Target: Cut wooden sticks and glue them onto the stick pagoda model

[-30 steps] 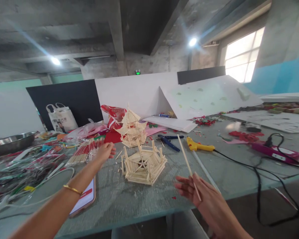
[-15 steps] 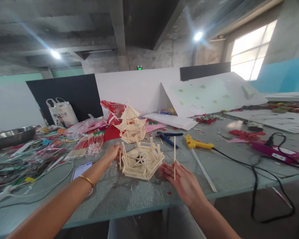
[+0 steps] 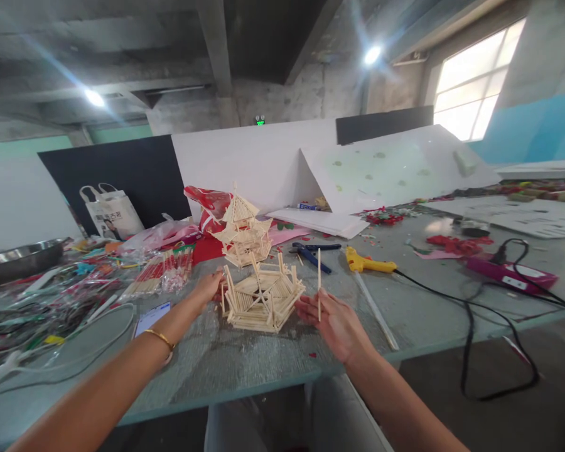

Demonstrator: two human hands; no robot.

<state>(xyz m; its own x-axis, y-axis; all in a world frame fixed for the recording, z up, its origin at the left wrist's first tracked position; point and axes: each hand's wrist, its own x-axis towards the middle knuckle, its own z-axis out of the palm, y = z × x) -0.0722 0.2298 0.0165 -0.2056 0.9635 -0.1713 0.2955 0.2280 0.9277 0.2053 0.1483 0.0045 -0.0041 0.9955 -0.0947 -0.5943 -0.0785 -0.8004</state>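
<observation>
A six-sided model of thin wooden sticks (image 3: 263,301) stands on the table in front of me, with short upright posts around its rim. My left hand (image 3: 210,287) is at its left side, fingers curled in against the edge and partly hidden by the sticks. Between the thumb and forefinger of my right hand (image 3: 332,317) a single wooden stick (image 3: 319,276) is held upright. The other right fingers reach out flat beside the model's right corner. Just behind stands a tiered stick pagoda (image 3: 242,229) with a pointed roof.
Blue-handled pliers (image 3: 315,252), a yellow glue gun (image 3: 370,262) and a clear glue stick (image 3: 379,314) lie to the right. A magenta power strip (image 3: 511,276) sits farther right with black cords. Bundled sticks (image 3: 157,276), a phone (image 3: 153,317) and a metal bowl (image 3: 21,258) are left.
My right hand has come slightly left with its stick, nearer the model. My left hand stays at the model's left side. The whole view has shifted a little.
</observation>
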